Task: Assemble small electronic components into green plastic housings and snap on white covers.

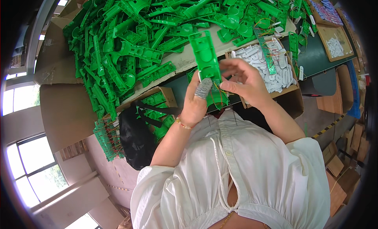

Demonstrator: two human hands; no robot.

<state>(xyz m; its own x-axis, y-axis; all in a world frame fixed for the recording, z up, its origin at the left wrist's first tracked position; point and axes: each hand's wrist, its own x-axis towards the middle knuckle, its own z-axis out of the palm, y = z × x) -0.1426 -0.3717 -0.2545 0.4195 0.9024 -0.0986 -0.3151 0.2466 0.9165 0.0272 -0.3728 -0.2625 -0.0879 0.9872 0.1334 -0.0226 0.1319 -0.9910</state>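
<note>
A long green plastic housing [205, 55] is held up in front of my chest, its hollow inner side facing me. My left hand [195, 103] is closed around its lower left side, the thumb wrapped in grey tape and lying over it. Inside the lower part, a small green circuit board [215, 85] with thin red and yellow wires shows beside that thumb. My right hand [250, 85] is curled at the right edge, thumb by the board and wires, other fingers higher along the housing. What its fingertips pinch is partly hidden.
Many green housings [130, 51] are heaped across the table behind. A cardboard box of white plastic pieces [281, 81], with a wired circuit board strip [267, 57] on top, stands right of my hands. Wired boards [106, 140] and a black bag [136, 136] are at the left.
</note>
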